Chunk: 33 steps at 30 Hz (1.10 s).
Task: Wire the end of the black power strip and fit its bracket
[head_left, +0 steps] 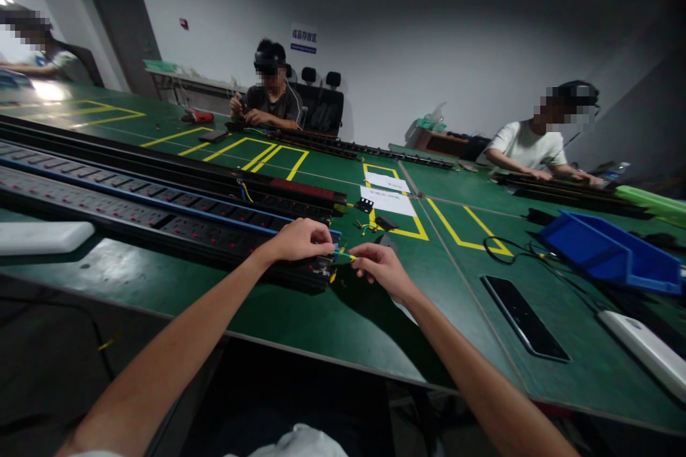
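My left hand (303,239) lies over the end of a long black power strip (236,251), its fingers curled closed at the strip's edge. What its fingertips pinch is hidden. Just right of it, my right hand (380,268) pinches a short green-and-yellow wire (344,255) between thumb and forefinger. That wire runs from the strip's open end, beside the left fingertips. A yellow wire end (333,276) sticks out just below. Small red parts dot the strips in rows.
Behind my hands lie small black parts (386,223) and white paper sheets (386,200). On the right are a phone (525,318), a blue bin (611,250), black cable (504,250) and a white device (646,346). Several other people work around the green table (455,314).
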Tool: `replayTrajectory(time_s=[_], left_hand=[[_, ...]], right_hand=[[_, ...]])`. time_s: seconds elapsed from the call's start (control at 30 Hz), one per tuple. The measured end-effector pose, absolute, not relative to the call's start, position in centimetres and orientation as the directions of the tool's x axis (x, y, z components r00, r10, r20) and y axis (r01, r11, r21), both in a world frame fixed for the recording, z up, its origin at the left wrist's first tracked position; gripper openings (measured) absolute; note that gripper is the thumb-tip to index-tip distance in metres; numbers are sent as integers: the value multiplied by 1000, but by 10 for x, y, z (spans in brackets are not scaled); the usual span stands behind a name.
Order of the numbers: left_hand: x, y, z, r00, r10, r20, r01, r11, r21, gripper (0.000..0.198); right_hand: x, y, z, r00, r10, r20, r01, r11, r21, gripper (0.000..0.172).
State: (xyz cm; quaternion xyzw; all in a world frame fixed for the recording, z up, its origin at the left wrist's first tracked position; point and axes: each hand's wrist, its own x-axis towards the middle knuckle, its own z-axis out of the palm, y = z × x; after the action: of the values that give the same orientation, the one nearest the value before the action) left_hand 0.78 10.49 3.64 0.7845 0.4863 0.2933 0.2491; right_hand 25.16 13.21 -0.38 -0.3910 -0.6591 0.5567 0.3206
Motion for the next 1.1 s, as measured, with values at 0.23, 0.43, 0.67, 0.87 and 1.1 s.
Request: replayTrajectory(time_s=[0.23, 0.43, 0.67, 0.87, 1.1], left_hand=[[9, 105, 39, 276, 901, 334, 659, -430, 617, 34], [10, 106, 36, 294, 894, 339, 674, -445, 590, 29], [11, 105, 35, 353, 874, 334, 672, -485, 560, 29], [10, 105, 34, 375, 833, 408, 692, -544, 475, 22], [11, 101, 34, 462, 801, 382, 667, -597, 445, 13]], right_hand=[[257, 133, 6, -436, 897, -77, 175, 1, -985, 24], [262, 135, 8, -437, 891, -124, 208, -35, -978, 22], [263, 137, 4, -421, 896, -141, 164, -78, -983, 24], [265, 138, 4, -428, 892, -149, 138, -98, -986, 23], [263, 136, 5, -419, 895, -153, 176, -85, -981, 22]])
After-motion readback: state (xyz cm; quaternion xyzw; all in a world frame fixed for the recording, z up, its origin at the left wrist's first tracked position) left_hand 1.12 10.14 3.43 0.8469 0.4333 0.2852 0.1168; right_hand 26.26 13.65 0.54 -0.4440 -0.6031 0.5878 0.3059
